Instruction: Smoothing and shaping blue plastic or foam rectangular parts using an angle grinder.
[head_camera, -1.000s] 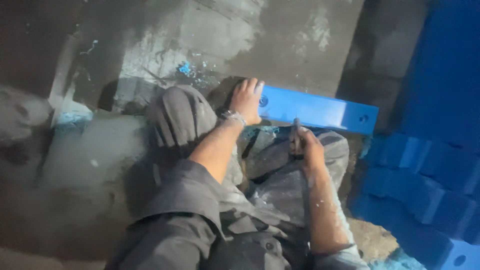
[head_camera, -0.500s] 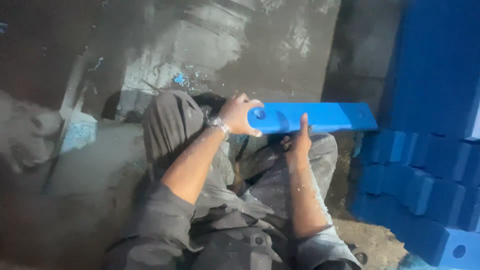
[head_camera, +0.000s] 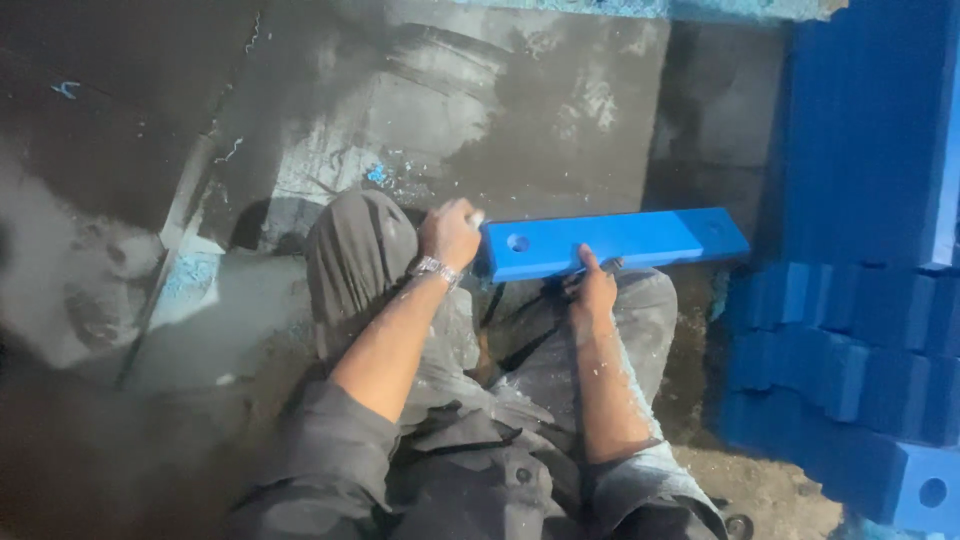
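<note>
left hand is curled closed over the left end of the blue bar, knuckles up, a metal wristband just below it. left knee in grey trousers sits directly under and left of that hand. floor further left is dark wet concrete with pale smears and small blue flecks.

blue bar lies roughly level across both knees, long and flat, with a round hole near its left end, just beside the left hand. its right end sticks out past the right knee.

right hand is at the bar's lower edge near the middle, thumb up against the front face, remaining fingers folded under; something dark shows at the fingers, cannot tell what. forearm is speckled with pale dust.

far right: stack of blue blocks with notched edges, near the bar's right end but not touching it, one block at bottom right showing a hole.
</note>
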